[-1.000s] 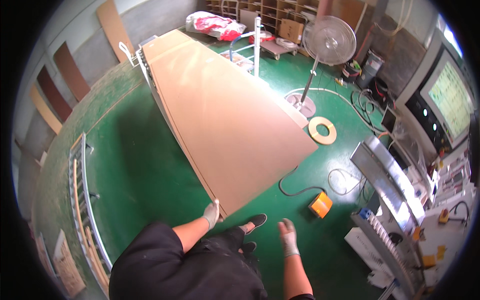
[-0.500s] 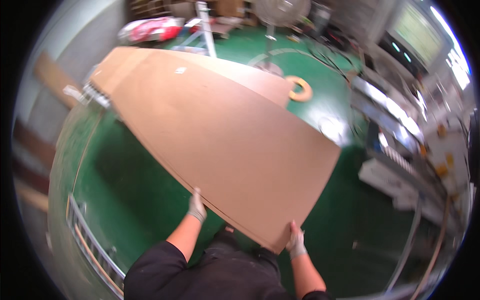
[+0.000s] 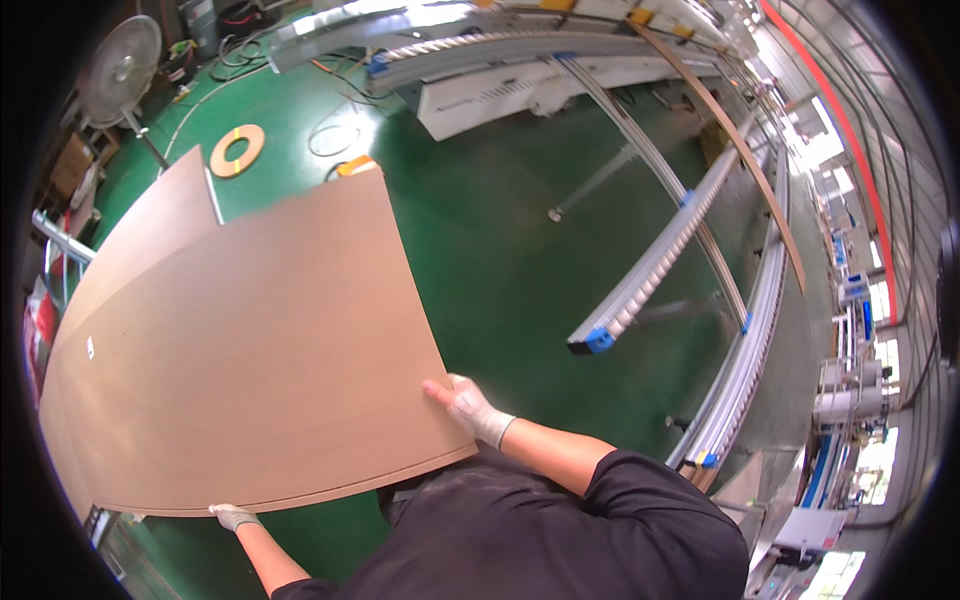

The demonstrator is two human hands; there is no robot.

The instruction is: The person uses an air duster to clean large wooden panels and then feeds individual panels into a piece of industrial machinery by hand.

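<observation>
A large flat brown board (image 3: 270,370) spans the left and middle of the head view, with a small white label near its far left end. Gripping its near long edge is my left hand (image 3: 234,517), in a pale glove, its fingers partly hidden by the board. My right hand (image 3: 470,407), gloved with bare fingertips, is closed on the short right edge near the corner. A second brown panel (image 3: 150,225) shows beyond the held board, partly covered by it.
Roller conveyor rails (image 3: 660,250) with blue end caps stand to the right, and a long white machine part (image 3: 500,95) lies ahead. A ring-shaped brown roll (image 3: 238,150) rests on the green floor near a standing fan (image 3: 120,70). Cables lie farther off.
My view has swung to the right, bringing the conveyor rails into the middle and right. Both hands keep hold of the board, which now lies more to the left of the picture.
</observation>
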